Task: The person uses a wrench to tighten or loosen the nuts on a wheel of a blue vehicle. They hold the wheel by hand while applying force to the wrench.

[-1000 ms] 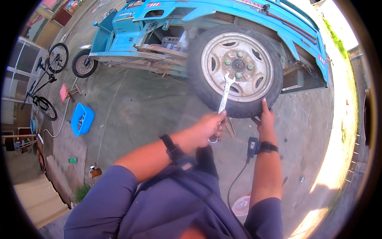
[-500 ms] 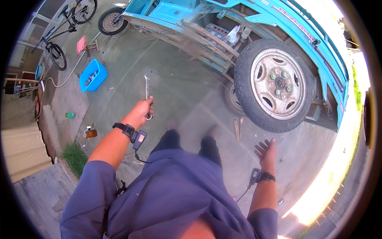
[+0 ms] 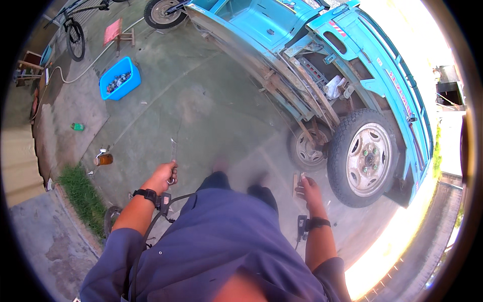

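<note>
My left hand [image 3: 164, 177] is closed around a metal wrench [image 3: 174, 150], whose far end points away from me and whose ring end shows below the fist. My right hand [image 3: 312, 194] hangs low, its fingers loosely bent and apart, and nothing shows in it. Just right of that hand is a rear wheel [image 3: 370, 153] with a dark tyre, a dirty silver rim and greenish nuts round its hub. It belongs to a blue cargo vehicle [image 3: 261, 27]. Another wheel [image 3: 305, 151] shows beyond it, partly hidden under the frame.
A blue bin [image 3: 132, 82] of small parts stands on the concrete at left, near a stool with a red seat [image 3: 113, 31]. Closer lie a green container [image 3: 77, 127] and an amber bottle [image 3: 104, 159]. Grass [image 3: 80, 194] edges the left side; a bicycle [image 3: 75, 40] stands far left.
My view has shifted, and the vehicle and rear wheel now sit lower in it. My right hand has moved inward with its fingers more bent. The wrench remains in my left hand.
</note>
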Tool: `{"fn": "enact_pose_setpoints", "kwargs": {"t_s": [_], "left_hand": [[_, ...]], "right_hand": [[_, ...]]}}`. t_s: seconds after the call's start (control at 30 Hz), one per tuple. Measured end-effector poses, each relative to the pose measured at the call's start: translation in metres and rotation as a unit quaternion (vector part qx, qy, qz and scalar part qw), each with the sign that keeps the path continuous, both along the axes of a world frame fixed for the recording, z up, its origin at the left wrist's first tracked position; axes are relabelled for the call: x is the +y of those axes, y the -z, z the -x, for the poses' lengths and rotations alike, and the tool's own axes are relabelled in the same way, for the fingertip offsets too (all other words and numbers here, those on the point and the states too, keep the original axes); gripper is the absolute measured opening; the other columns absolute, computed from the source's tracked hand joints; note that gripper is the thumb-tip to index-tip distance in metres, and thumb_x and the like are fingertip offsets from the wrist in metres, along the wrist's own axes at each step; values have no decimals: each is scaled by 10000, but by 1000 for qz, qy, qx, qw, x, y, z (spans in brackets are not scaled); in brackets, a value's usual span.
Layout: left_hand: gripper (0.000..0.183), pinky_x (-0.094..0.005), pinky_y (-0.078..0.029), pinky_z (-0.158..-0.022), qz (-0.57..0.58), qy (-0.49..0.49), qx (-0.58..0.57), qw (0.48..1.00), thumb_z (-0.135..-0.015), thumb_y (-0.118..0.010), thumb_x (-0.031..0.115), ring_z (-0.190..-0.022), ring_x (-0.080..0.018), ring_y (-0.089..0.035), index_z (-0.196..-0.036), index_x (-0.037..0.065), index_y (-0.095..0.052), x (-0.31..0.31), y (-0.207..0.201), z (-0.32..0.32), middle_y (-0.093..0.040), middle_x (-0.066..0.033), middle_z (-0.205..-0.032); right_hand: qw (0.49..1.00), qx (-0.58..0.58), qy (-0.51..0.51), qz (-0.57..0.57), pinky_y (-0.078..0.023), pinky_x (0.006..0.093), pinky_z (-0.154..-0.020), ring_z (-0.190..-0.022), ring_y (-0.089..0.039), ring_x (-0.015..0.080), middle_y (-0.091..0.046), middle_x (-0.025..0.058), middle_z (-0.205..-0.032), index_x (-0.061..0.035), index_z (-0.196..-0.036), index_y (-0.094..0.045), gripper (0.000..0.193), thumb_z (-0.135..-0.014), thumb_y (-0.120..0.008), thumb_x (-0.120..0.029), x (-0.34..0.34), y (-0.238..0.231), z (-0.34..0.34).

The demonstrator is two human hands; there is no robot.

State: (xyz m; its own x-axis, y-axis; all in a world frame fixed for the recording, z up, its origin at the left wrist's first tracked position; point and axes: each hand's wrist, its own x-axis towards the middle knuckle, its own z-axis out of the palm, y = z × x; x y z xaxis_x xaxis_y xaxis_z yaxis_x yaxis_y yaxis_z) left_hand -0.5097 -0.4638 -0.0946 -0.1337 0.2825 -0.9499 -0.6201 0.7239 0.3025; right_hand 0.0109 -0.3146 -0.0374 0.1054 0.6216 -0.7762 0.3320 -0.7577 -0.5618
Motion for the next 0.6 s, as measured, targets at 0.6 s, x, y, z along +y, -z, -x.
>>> {"fn": "enact_pose_setpoints", "kwargs": {"t_s": [0.6], "left_hand": [[288, -303, -420, -511, 53, 31, 77, 995, -1004, -521, 312, -547, -119, -439, -1019, 27, -561, 137, -56, 34, -456, -1, -704]], "right_hand": [[992, 56, -115, -13, -503, 272, -635, -771, -634, 140, -668, 96, -961, 33, -1262, -572, 597, -887, -684, -418, 174, 29, 86]]}}
